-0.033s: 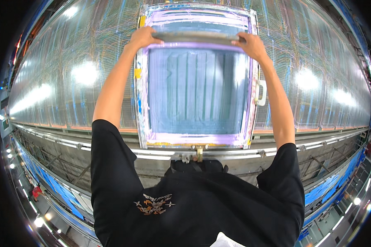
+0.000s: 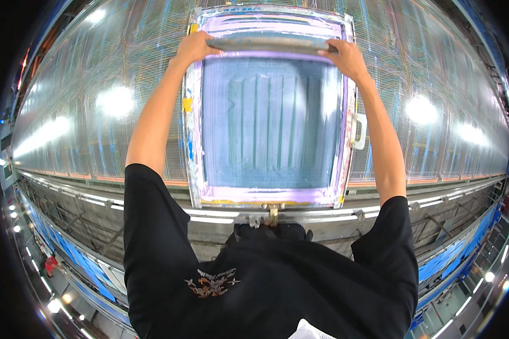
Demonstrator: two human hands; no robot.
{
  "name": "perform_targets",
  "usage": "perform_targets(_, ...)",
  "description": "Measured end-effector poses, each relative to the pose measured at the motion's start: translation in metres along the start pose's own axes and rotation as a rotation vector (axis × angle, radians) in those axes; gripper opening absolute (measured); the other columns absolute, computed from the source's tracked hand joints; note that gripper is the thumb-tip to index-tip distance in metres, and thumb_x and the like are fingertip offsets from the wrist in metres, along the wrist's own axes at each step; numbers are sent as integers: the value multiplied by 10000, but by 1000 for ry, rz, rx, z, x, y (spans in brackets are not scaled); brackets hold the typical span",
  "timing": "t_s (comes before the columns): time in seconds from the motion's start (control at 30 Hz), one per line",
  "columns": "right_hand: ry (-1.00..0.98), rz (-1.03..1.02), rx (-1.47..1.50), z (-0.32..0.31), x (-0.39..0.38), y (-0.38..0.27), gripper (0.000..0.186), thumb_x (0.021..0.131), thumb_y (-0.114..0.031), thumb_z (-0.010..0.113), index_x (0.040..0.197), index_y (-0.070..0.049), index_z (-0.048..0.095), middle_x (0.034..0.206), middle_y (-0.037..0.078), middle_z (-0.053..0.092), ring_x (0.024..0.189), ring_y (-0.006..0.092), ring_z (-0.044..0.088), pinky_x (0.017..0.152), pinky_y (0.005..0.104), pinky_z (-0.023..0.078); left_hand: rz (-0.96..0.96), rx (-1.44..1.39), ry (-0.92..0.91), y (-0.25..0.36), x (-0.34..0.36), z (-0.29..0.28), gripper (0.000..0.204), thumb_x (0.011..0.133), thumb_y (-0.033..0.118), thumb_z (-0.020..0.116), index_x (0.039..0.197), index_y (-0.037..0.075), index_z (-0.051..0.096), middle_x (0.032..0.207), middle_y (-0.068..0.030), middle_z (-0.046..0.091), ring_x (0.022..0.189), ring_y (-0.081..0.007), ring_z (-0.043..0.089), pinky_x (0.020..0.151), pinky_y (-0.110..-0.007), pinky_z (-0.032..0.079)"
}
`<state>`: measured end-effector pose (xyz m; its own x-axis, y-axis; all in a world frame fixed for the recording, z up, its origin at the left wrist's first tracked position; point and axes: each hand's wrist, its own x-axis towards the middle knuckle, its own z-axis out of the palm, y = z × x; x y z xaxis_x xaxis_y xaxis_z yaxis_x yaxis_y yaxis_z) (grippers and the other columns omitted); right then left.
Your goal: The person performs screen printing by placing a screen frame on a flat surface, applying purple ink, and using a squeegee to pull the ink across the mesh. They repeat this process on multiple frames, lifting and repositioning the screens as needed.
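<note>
My left hand [image 2: 197, 47] is closed around the left end of a long grey squeegee [image 2: 268, 45]. At the other end, my right hand [image 2: 345, 58] grips it with the thumb in front. The squeegee lies crosswise over the far part of a screen printing frame [image 2: 191, 164], and purple ink [image 2: 266, 55] runs along its near edge. Nearer to me, the blue-grey mesh [image 2: 220, 141] shows several dark upright stripes. Purple ink also coats the inner borders of the frame. What is under the mesh is hidden.
A long, shiny table [image 2: 68, 121] streaked with coloured lines extends to both sides. A white handle [image 2: 358, 131] sticks out of the frame's right side. Along the table's near edge runs a metal rail [image 2: 322, 213], with a brass-coloured clamp [image 2: 274, 216] at the frame. Blue panels [image 2: 90, 260] lie behind me.
Both hands have moved the squeegee slightly farther away from me along the screen. A little more of the mesh shows on its near side. Both hands keep their grip.
</note>
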<state>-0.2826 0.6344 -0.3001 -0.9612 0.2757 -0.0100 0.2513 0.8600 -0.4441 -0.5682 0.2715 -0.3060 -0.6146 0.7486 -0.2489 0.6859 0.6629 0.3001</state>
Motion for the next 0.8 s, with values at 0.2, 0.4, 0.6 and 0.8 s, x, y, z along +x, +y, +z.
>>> perform_targets(0.2, 146, -106, -46, 23, 70, 29, 342, 935, -410, 753, 1039, -85, 750, 955, 97, 769, 926, 346, 689, 889, 474, 496, 4, 87, 220, -15, 66, 15, 311, 819, 476, 834, 1043, 261, 846, 890, -86, 788, 847, -326, 745, 807, -463, 571)
perform_targets(0.4, 251, -153, -171, 47, 35, 25, 350, 906, -380, 784, 1120, -102, 771, 960, 66, 780, 940, 305, 698, 908, 455, 492, 43, 54, 364, -18, 36, 53, 265, 799, 322, 838, 1037, 204, 845, 874, -98, 779, 804, -340, 721, 861, -458, 543)
perform_targets(0.6, 237, -139, -111, 62, -108, -25, 368, 821, -235, 832, 1155, -98, 759, 1105, 56, 764, 1058, 272, 671, 945, 426, 454, 91, 64, 359, 12, -112, 90, 417, 733, 105, 803, 1148, 144, 803, 1100, -75, 792, 979, -289, 702, 1115, -507, 411)
perform_targets(0.8, 152, -121, -112, 82, -319, -90, 535, 718, -109, 851, 1229, -103, 693, 1258, 72, 713, 1162, 275, 638, 973, 433, 444, 101, 1, 378, 61, -327, 153, 491, 672, 46, 783, 1159, 98, 765, 1243, -59, 762, 1138, -255, 669, 1170, -513, 354)
